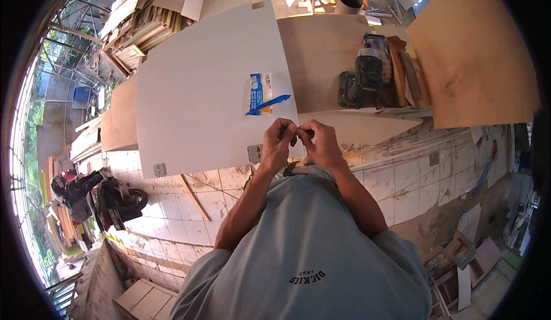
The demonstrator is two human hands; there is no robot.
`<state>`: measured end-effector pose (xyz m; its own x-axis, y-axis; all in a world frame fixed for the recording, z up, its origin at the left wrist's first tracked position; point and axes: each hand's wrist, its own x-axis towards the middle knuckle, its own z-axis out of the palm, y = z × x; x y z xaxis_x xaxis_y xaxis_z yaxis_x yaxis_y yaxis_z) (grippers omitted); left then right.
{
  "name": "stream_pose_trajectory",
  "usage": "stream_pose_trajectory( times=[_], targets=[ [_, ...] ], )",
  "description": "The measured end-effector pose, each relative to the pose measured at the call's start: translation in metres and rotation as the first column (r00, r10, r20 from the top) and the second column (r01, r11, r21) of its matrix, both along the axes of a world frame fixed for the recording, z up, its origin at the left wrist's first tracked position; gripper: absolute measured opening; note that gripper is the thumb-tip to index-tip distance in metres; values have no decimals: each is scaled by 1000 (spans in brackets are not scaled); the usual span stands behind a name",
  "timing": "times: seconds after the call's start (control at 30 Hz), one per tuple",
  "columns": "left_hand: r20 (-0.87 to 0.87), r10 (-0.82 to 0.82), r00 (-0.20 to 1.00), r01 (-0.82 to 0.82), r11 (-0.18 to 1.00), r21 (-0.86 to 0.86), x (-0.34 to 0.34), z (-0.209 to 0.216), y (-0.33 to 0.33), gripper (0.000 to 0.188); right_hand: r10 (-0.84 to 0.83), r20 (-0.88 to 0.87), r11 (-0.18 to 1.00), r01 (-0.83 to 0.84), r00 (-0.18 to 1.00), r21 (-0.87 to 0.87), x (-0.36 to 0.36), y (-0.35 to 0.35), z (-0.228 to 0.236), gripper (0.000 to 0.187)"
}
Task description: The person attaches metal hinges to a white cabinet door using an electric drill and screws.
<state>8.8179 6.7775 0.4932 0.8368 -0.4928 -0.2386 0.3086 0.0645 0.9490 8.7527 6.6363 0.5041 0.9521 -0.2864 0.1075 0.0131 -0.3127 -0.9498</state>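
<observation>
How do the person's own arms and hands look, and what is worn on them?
Both forearms are bare. The left hand and right hand wear no gloves; no watch or ring can be seen. Short sleeves of a light grey-blue T-shirt end near the elbows.

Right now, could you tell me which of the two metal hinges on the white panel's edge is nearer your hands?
The right-hand hinge, just beside the left hand; the other hinge sits far left along the white panel.

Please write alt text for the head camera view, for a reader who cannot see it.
Seen from above, a person's left hand and right hand meet fingertip to fingertip over the near edge of a white panel, pinching something too small to identify. A blue-and-white packet lies on the panel, metal hinges sit along its edge, and a cordless drill rests on the plywood bench to the right.
</observation>
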Motion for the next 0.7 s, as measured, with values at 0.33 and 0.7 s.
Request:
stream_pose_trajectory(
  times=[0.33, 0.7],
  targets=[
    [-752, 61, 657, -517, 762, -390, 36, -25, -2, 15, 126, 381, 984, -66, 916, -166, 5, 11, -11, 14],
    [-351, 430, 832, -462, 887, -8, 102, -67, 62, 13, -332, 87, 897, 343, 939, -278, 92, -71, -136, 6]
  ],
)
